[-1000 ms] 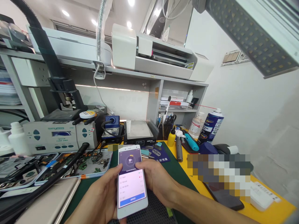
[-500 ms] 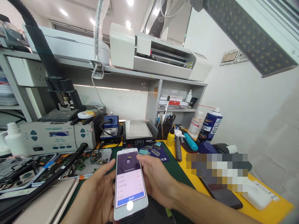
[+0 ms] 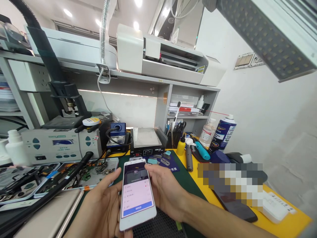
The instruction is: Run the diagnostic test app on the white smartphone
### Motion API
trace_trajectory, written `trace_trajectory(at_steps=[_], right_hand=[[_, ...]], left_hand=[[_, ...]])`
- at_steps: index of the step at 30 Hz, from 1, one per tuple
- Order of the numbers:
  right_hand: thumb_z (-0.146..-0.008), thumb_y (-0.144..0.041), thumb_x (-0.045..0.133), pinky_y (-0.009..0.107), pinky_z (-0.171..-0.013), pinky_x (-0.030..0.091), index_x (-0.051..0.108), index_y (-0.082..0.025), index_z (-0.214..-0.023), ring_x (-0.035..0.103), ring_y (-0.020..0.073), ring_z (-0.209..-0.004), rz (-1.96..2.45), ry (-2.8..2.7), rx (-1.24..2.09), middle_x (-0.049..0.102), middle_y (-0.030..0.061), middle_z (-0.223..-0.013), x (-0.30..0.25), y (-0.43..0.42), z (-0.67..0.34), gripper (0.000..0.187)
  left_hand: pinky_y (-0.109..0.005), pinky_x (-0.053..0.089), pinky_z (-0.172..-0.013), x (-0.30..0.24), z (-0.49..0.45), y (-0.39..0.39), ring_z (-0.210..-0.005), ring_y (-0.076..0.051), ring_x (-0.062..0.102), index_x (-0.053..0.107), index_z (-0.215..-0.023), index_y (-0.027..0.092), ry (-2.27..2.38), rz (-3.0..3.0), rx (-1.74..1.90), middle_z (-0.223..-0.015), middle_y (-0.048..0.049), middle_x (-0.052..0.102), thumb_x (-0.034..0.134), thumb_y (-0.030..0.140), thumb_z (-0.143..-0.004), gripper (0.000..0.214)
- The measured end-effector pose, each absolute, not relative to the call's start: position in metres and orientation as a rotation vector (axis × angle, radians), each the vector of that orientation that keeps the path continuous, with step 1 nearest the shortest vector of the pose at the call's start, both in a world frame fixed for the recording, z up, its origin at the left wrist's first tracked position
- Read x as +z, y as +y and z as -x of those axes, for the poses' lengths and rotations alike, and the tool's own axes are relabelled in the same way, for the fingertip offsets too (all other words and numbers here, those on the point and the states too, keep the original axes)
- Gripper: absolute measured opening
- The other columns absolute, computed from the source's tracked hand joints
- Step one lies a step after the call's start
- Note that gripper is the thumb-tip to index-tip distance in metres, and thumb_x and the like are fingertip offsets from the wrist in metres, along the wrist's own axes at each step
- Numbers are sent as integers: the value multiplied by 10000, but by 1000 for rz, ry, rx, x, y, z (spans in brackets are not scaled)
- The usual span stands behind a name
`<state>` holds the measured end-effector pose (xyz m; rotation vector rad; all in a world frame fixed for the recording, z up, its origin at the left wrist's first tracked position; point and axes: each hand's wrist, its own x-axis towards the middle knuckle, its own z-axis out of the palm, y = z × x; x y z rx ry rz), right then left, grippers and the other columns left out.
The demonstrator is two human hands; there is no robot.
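The yellow-and-green surface [image 3: 190, 185] is spreading out under and all around the phone [image 3: 137, 195]. Far beyond the phone's top end and above it, a white machine [image 3: 160, 56] is sitting on the shelf. A grey rework station [image 3: 56, 145] is standing beyond the phone to its left, and a tray of small parts [image 3: 81, 173] is lying just left of it. A heating plate [image 3: 146, 138] is sitting straight beyond the top end, and a blue spray can [image 3: 224, 132] is standing well off to the right. The left hand [image 3: 104, 208] is cupping the phone from below and from the left, thumb along that edge. The right hand [image 3: 165, 191] is closing its fingers on the upper right edge. Both hands are gripping the phone together, neither one nearer. It is lying between them, lit screen up, its long axis running away from the person toward the heating plate.
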<state>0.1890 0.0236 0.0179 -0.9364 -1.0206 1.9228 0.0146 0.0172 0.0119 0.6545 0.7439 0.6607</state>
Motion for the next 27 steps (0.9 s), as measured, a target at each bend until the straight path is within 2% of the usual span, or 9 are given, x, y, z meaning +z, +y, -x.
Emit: trace_trajectory(at_steps=[6, 12, 17, 23, 27], right_hand=[[-943, -531, 415, 375, -814, 477, 668, -171, -971, 666, 238, -790, 970, -1015, 1900, 701, 60, -817, 17, 24, -188, 440], [-936, -504, 453, 364, -796, 463, 658, -170, -960, 660, 229, -759, 952, -1010, 1898, 694, 58, -802, 15, 24, -187, 392], [-903, -490, 471, 337, -752, 433, 645, -171, -938, 642, 224, -744, 951, -1017, 1889, 677, 51, -778, 16, 23, -187, 365], [-707, -351, 578, 302, -703, 380, 620, -167, -888, 611, 210, -746, 957, -982, 1885, 660, 44, -787, 15, 22, -188, 262], [-582, -235, 587, 306, -709, 383, 612, -170, -877, 596, 207, -725, 993, -959, 1850, 647, 32, -756, 19, 22, -187, 303]], left_hand=[[-298, 488, -363, 12, -18, 18, -378, -274, 651, 432, -1402, 188, 732, -693, 652, -548, -78, 691, 469, 680, -864, 730], [-324, 496, -368, 7, -16, 16, -376, -262, 637, 380, -1432, 229, 702, -629, 680, -632, -38, 696, 514, 658, -855, 731], [-301, 494, -394, 15, -17, 13, -416, -223, 628, 377, -1429, 225, 725, -654, 691, -693, -40, 702, 513, 662, -865, 726], [-326, 495, -381, 14, -19, 15, -388, -255, 632, 377, -1430, 218, 735, -683, 673, -652, -37, 684, 507, 674, -848, 751], [-316, 499, -370, 11, -19, 16, -405, -245, 635, 316, -1465, 250, 726, -674, 675, -695, -38, 691, 515, 658, -851, 763]])
